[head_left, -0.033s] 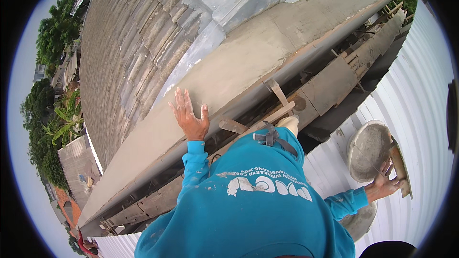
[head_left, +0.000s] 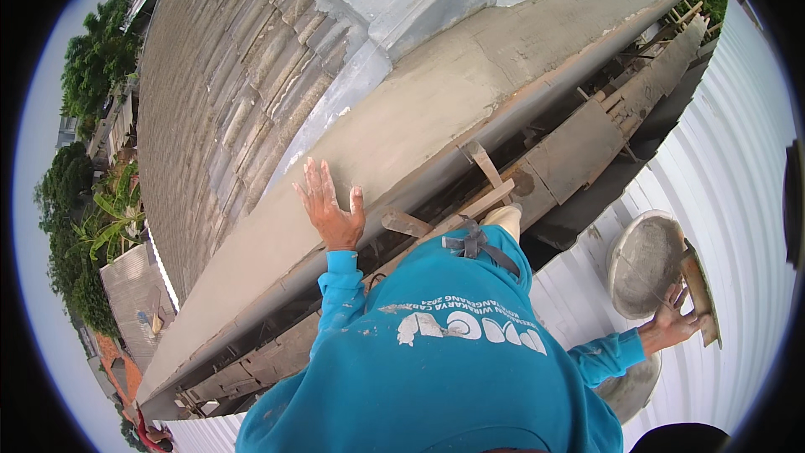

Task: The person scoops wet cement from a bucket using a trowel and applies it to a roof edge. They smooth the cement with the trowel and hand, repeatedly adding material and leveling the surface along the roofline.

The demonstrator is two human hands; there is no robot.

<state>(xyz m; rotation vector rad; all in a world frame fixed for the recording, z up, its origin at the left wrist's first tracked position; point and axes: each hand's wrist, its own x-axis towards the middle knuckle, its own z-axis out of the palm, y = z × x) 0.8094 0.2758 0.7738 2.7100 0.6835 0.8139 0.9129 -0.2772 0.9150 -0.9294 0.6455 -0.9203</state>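
Observation:
My left hand [head_left: 334, 211] lies against the smooth grey cement face [head_left: 394, 134] of the sloping roof edge, fingers spread and dusted with pale cement. Out to the right, my right hand [head_left: 669, 324] is at the wooden-handled float [head_left: 703, 292], its fingers apart beside the handle. The float's long, thin blade stands on edge against a round grey mortar basin [head_left: 646, 264]. Inside that basin is some grey mortar. A second basin [head_left: 631, 387] is partly hidden under my right forearm.
Old roof tiles [head_left: 226, 92] slope up beyond the cement edge, next to a grey ridge cap [head_left: 402, 0]. Rough boards [head_left: 579, 147] and wooden sticks [head_left: 485, 201] run along a dark gap below. White corrugated sheeting [head_left: 729, 143] spreads to the right. Another person [head_left: 153, 434] shows at the lower left.
The fingers of my right hand have spread a little at the float's handle. My left hand stays on the cement face, and the view has shifted slightly.

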